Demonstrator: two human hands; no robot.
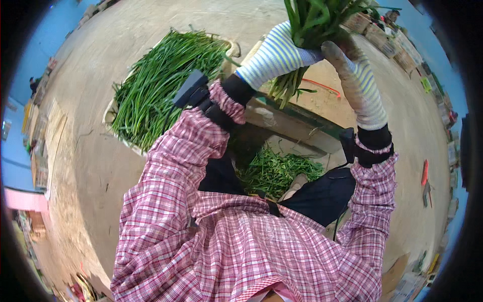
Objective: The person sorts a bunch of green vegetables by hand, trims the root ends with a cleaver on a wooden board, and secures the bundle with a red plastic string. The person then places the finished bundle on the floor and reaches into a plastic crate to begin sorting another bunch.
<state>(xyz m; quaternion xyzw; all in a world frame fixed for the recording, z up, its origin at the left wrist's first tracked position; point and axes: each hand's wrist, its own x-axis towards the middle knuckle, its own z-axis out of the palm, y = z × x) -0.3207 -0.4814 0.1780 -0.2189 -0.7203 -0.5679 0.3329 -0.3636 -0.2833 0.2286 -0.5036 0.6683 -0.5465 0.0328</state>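
Note:
My left hand (285, 53), in a striped knit glove, grips a bunch of long green leafy stalks (313, 20), which look like garlic chives. The leaves fan out above the fist and the pale stalk ends hang below it. My right hand (353, 70), in a matching glove with soiled fingertips, is at the right side of the bunch. Its thumb lies close to my left fingers; its other fingers are blurred and partly behind, so their grip is unclear. Below the hands stands a low table or box (324, 87) with an orange-red strip (322, 86) on top.
A pale sack or cloth-lined container (109, 113) heaped with green stalks (169, 83) stands at the left. Leaf trimmings (283, 166) lie between my legs. A red-handled tool (426, 181) lies on the concrete floor (411, 124) at the right. Boxes (407, 56) line the far wall.

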